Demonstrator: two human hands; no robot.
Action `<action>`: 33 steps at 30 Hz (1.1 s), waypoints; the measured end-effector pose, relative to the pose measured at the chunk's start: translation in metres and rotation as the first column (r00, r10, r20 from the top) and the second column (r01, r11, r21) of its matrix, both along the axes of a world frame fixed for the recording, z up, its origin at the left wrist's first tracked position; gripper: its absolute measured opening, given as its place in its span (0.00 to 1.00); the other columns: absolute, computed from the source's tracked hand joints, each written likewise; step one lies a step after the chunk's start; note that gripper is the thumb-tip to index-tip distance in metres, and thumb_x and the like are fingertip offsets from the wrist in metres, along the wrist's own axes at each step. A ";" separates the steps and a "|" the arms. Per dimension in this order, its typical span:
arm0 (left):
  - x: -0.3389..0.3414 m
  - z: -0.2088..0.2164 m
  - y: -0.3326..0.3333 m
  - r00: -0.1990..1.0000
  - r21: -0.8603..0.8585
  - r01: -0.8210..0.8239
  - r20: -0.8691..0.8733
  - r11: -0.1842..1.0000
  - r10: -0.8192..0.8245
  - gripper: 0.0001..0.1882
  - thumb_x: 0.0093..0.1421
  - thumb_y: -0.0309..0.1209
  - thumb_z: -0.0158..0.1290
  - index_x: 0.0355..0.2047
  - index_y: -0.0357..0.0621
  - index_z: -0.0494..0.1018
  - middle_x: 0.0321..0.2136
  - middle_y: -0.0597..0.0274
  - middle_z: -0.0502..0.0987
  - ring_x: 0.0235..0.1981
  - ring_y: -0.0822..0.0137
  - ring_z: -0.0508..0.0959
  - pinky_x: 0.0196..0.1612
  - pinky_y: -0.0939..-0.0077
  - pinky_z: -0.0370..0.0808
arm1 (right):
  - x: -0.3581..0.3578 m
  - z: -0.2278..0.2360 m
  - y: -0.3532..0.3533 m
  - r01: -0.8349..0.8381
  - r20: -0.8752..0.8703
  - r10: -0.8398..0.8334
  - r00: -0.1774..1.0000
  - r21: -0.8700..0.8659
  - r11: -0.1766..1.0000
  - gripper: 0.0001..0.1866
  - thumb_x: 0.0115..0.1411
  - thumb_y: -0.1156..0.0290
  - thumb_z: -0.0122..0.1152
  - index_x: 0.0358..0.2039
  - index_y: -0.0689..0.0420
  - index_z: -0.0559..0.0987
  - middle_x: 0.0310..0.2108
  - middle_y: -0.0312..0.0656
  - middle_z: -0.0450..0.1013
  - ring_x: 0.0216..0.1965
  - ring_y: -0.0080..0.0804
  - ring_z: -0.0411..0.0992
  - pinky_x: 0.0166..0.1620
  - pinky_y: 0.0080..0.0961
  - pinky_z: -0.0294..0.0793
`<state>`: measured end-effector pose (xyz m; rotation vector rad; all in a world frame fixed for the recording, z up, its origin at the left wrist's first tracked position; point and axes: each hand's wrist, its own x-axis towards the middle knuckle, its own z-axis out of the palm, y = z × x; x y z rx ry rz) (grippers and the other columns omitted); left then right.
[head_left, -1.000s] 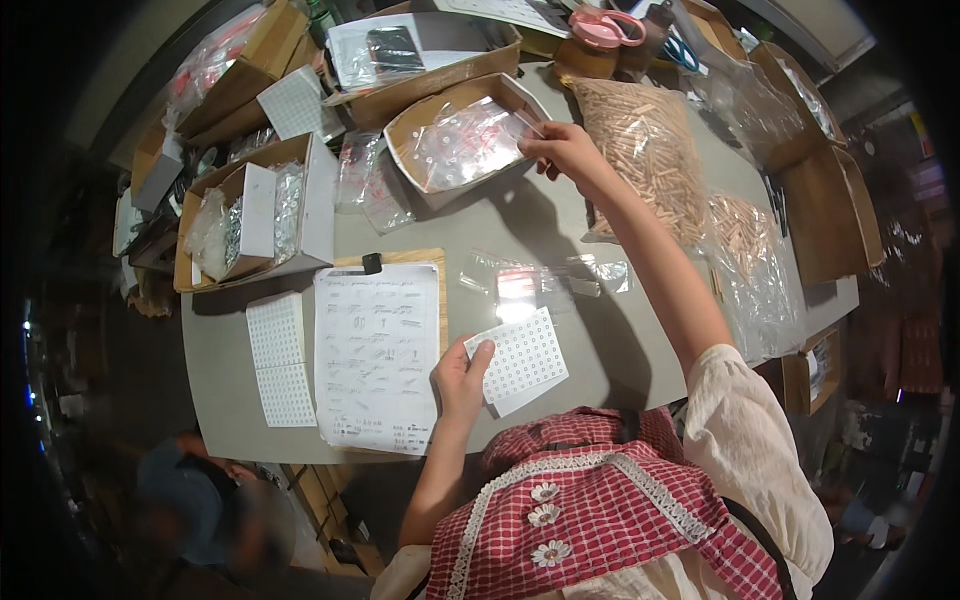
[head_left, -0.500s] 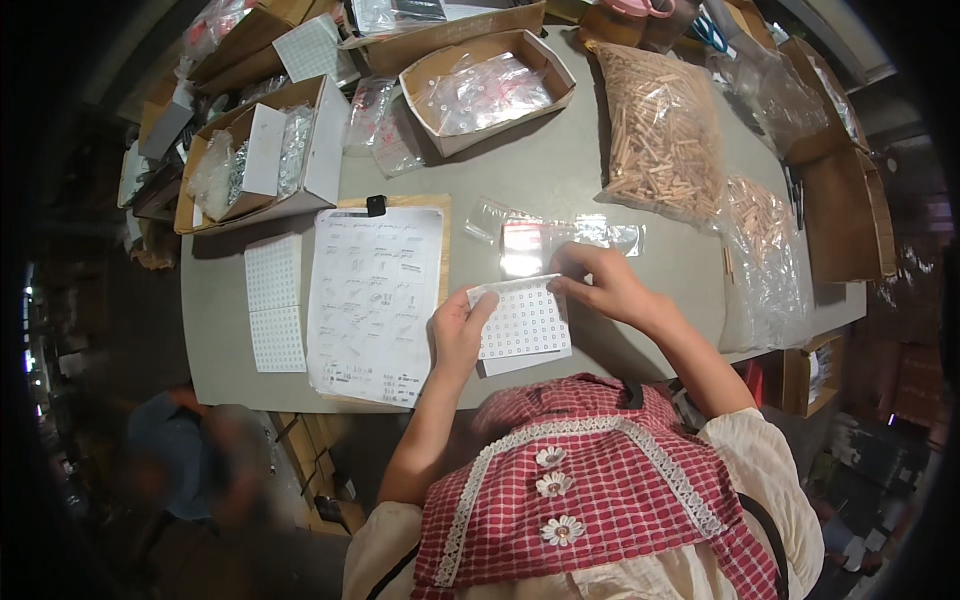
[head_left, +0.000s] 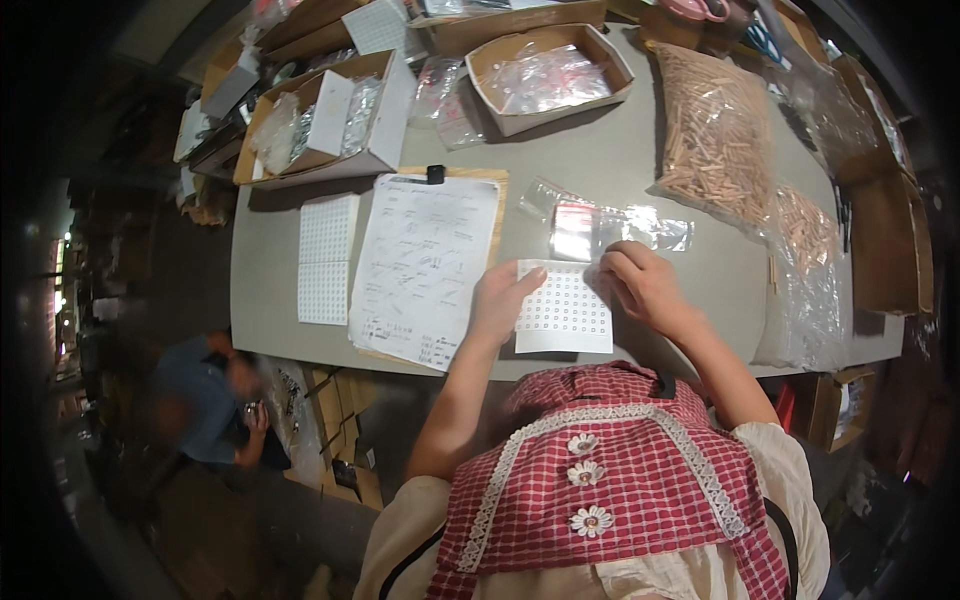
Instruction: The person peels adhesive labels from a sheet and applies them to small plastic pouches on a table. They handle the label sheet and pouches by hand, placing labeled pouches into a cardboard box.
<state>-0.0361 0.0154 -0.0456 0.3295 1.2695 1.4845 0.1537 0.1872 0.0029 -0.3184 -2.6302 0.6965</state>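
Observation:
My left hand (head_left: 499, 303) grips the left side of a white sheet (head_left: 563, 322) printed with rows of small squares, its thumb lying on top. At the sheet's upper right edge is my right hand (head_left: 645, 290), fingers curled and pinched together. Whatever its fingertips may hold is too small to make out. Just beyond the sheet lie clear plastic bags (head_left: 645, 228), and a shiny packet with a red strip (head_left: 573, 233). Left of my hands, a printed paper (head_left: 415, 265) is clipped to a wooden clipboard (head_left: 492, 215).
More sheets with small squares (head_left: 326, 265) lie at the left. Behind stand a divided carton of packets (head_left: 385, 125) and a shallow box of plastic bags (head_left: 545, 118). A large bag of wooden dowels (head_left: 715, 140) and a smaller one (head_left: 805, 260) occupy the right. A person (head_left: 205, 395) works lower left.
The view has shifted, so the table appears further right and up. The sheet now lies flatter, and my right hand has moved from its top corner to beside its right edge.

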 end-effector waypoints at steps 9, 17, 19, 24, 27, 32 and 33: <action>0.001 -0.010 -0.002 0.989 0.003 0.018 -0.150 1.000 -0.017 0.12 0.68 0.28 0.56 0.47 0.30 0.77 0.37 0.53 0.84 0.34 0.70 0.84 0.37 0.77 0.82 | 0.000 -0.004 -0.001 0.112 0.097 -0.085 0.992 -0.309 0.945 0.09 0.60 0.77 0.64 0.40 0.58 0.76 0.36 0.46 0.74 0.40 0.50 0.75 0.40 0.40 0.75; 0.002 -0.002 0.001 0.995 -0.012 0.006 -0.095 1.000 -0.007 0.13 0.68 0.29 0.56 0.46 0.31 0.78 0.36 0.60 0.84 0.33 0.75 0.81 0.37 0.79 0.77 | 0.004 0.004 -0.010 0.075 0.007 -0.074 0.997 -0.136 0.988 0.08 0.59 0.76 0.63 0.40 0.57 0.76 0.40 0.46 0.74 0.42 0.48 0.75 0.42 0.41 0.76; 0.001 -0.004 -0.001 0.994 -0.009 -0.016 -0.111 1.000 0.015 0.13 0.68 0.29 0.56 0.46 0.31 0.78 0.36 0.60 0.84 0.34 0.75 0.80 0.38 0.79 0.77 | 0.004 0.005 -0.010 0.076 0.023 -0.074 0.997 -0.108 0.991 0.08 0.60 0.76 0.63 0.40 0.58 0.76 0.40 0.46 0.73 0.43 0.48 0.74 0.43 0.40 0.76; 0.003 0.003 0.002 0.995 -0.011 -0.021 -0.095 1.000 0.020 0.12 0.68 0.29 0.57 0.45 0.31 0.78 0.38 0.57 0.84 0.35 0.72 0.82 0.40 0.78 0.79 | 0.025 -0.003 0.025 0.087 -0.096 -0.104 0.990 -0.165 0.982 0.11 0.59 0.82 0.56 0.42 0.61 0.73 0.45 0.50 0.74 0.50 0.52 0.72 0.54 0.42 0.71; 0.004 0.000 0.001 0.995 -0.001 -0.048 -0.093 0.999 0.048 0.12 0.68 0.29 0.56 0.45 0.30 0.77 0.37 0.56 0.84 0.34 0.73 0.83 0.37 0.80 0.79 | 0.054 -0.007 0.053 0.291 -0.032 -0.293 0.955 -0.071 0.954 0.11 0.58 0.83 0.55 0.42 0.61 0.72 0.45 0.53 0.74 0.49 0.54 0.72 0.52 0.42 0.72; 0.008 -0.004 0.003 0.982 -0.010 -0.110 -0.156 0.994 0.107 0.12 0.68 0.29 0.57 0.45 0.30 0.77 0.36 0.57 0.84 0.33 0.74 0.82 0.36 0.81 0.78 | 0.094 -0.004 0.044 0.410 0.289 -0.395 0.872 0.009 0.912 0.13 0.57 0.81 0.56 0.43 0.60 0.71 0.39 0.53 0.75 0.45 0.56 0.74 0.46 0.45 0.74; 0.008 -0.005 0.004 0.981 0.000 -0.119 -0.151 0.993 0.118 0.12 0.69 0.29 0.57 0.45 0.30 0.77 0.36 0.57 0.84 0.33 0.74 0.82 0.36 0.81 0.78 | 0.096 -0.006 0.040 0.451 0.331 -0.413 0.849 -0.046 0.891 0.12 0.58 0.78 0.58 0.43 0.58 0.72 0.35 0.51 0.76 0.40 0.55 0.75 0.43 0.45 0.75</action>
